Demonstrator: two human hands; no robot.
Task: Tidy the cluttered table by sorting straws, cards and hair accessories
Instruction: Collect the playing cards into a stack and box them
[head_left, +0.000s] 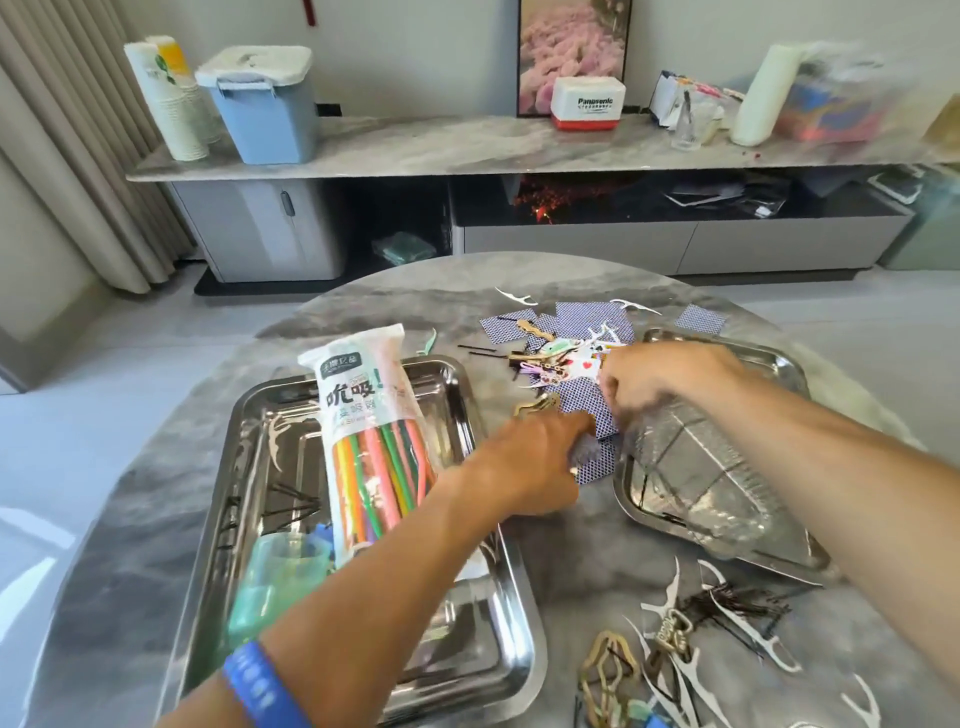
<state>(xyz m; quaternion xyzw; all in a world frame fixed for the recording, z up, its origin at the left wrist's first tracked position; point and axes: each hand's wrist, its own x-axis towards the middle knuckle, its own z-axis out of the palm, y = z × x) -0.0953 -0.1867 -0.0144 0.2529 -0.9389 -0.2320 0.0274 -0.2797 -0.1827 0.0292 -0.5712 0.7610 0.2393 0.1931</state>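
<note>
item: my left hand (524, 462), fingers curled on blue-backed cards (587, 410) between the two steel trays. item: my right hand (644, 382), blurred, fingers bent over the card pile; i cannot tell what it holds. item: straw bag (371, 436) lying in the left tray (249, 415). item: hairpins (737, 605) near the right tray (727, 535).

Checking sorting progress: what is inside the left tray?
The left tray holds a straw bag, black hairpins, white floss picks and a green container. The left forearm covers its near right part.
</note>
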